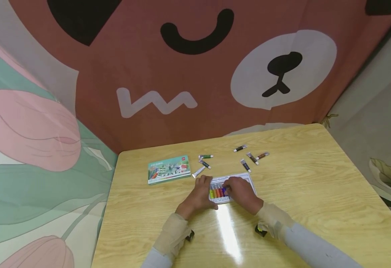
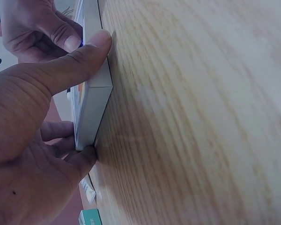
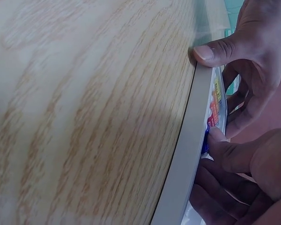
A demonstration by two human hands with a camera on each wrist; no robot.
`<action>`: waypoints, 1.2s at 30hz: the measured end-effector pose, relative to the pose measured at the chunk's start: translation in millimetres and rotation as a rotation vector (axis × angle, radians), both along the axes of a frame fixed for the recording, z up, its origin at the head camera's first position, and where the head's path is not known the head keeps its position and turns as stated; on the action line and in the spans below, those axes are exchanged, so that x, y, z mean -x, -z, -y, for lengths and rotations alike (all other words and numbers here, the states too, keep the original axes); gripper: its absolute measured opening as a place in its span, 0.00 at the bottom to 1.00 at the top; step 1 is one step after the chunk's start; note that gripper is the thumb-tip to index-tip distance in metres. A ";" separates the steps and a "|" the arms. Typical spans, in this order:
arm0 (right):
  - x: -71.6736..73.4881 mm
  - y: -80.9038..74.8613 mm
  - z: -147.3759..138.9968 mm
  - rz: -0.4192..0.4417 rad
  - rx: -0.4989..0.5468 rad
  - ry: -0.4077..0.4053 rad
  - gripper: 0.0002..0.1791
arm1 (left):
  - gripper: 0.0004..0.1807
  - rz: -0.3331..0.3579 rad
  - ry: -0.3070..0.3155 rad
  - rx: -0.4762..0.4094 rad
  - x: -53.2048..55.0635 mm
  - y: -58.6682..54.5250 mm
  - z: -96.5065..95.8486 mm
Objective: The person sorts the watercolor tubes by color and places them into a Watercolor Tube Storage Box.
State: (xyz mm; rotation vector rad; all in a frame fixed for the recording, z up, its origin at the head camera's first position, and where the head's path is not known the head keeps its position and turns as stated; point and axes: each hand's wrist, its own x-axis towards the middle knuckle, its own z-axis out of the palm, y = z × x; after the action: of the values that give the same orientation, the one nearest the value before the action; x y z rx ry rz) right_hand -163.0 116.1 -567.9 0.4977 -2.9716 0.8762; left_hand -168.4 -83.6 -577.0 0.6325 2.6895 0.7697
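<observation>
Left hand (image 1: 200, 193) grips tray (image 3: 186, 150) | right hand (image 1: 243, 193) pinches blue tube (image 3: 205, 142) | advice: brace tray, hold tube level, press gently

At the bottom centre-left of the head view, you wear a plain, pale grey fabric left sleeve (image 1: 157, 260). Above its end, a wrinkled beige wrap (image 1: 173, 229) circles your wrist, with a small black device (image 1: 190, 235) jutting from its right edge. Toward the lower right, your matching pale grey fabric right sleeve (image 1: 316, 243) meets a second creased beige wrap (image 1: 273, 216), which shows a greyish patch near the cuff. A blocky black device (image 1: 260, 231) with a yellow-green fleck sits beneath it. Your left hand (image 1: 200, 191) and right hand (image 1: 242, 191) are bare, and your thumbnails are short.
</observation>
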 end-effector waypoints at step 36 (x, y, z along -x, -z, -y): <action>54.8 -16.6 -54.9 -0.025 -0.091 0.182 0.09 | 0.61 0.004 0.006 0.006 -0.9 0.4 -0.4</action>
State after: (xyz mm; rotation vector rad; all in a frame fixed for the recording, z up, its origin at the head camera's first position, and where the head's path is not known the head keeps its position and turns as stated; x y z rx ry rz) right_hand -217.9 171.0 -551.3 0.2318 -2.9847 0.7157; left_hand -167.6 -83.2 -577.5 0.6360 2.6839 0.7611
